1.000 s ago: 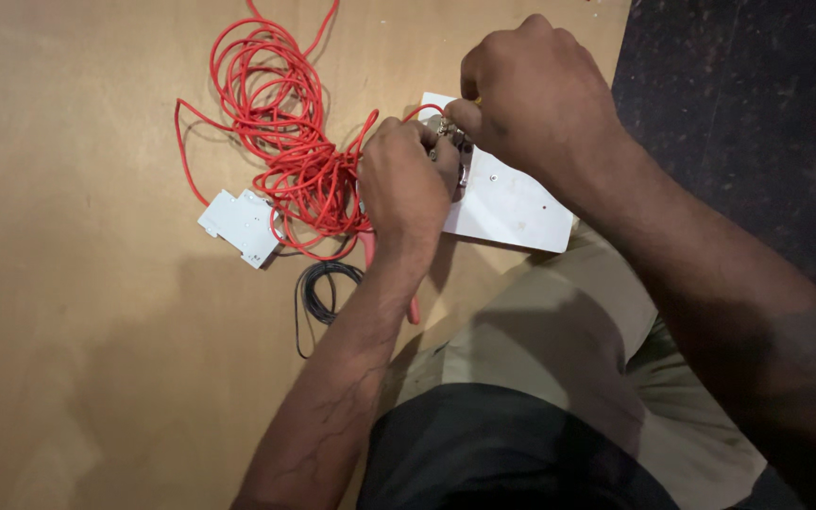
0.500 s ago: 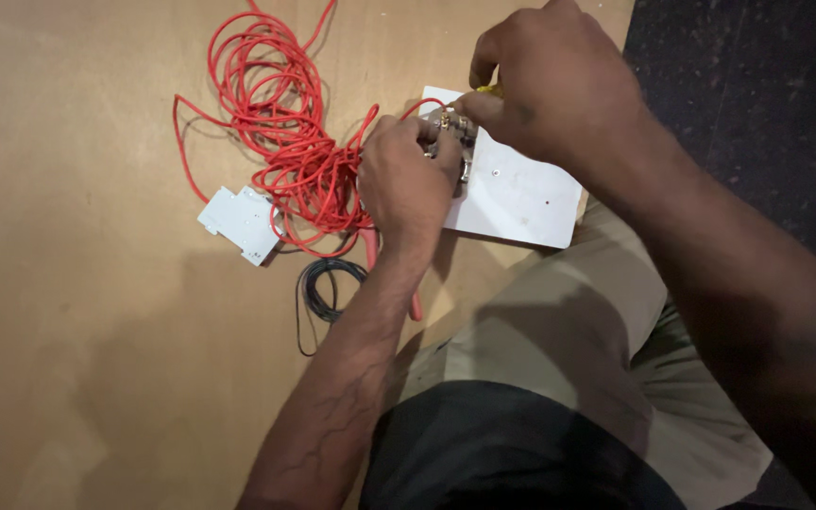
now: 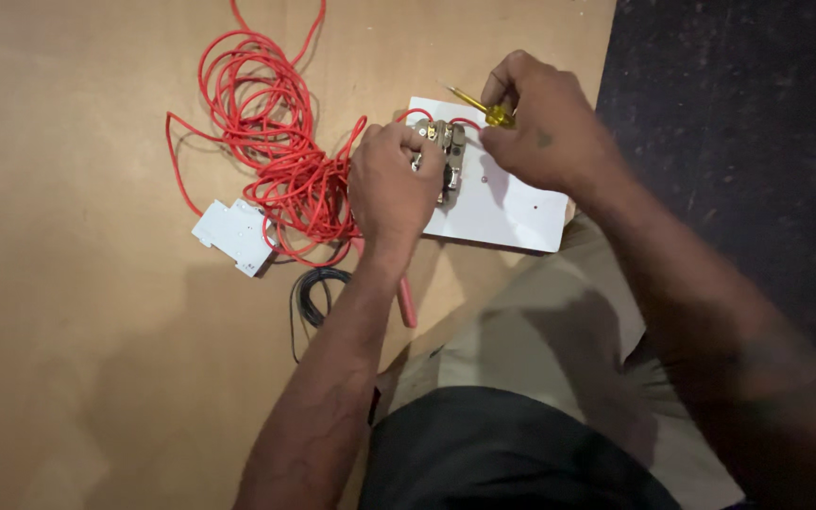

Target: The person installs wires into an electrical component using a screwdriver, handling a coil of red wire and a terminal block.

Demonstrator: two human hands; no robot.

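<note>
Looking down from our head camera, we are seated on a tan board floor [image 3: 77,378], working on a small metal-and-plastic switch mechanism [image 3: 447,156] that lies on a white rectangular switch plate [image 3: 507,203] just in front of our knee. Our left hand [image 3: 391,184] is clenched around the near side of the mechanism, pinning it down. Our right hand [image 3: 540,127] grips a yellow-handled screwdriver [image 3: 484,106], its thin shaft slanting up and left, away from us. The mechanism looks light, rigid and small enough to slip, so we judge it best held by its plastic sides. Its long axis runs away from us, across the plate's width. A stiff, springy red wire [image 3: 266,142] coils to the left, one end reaching the mechanism; a white breaker-like block [image 3: 233,236] lies beside the coil.
</note>
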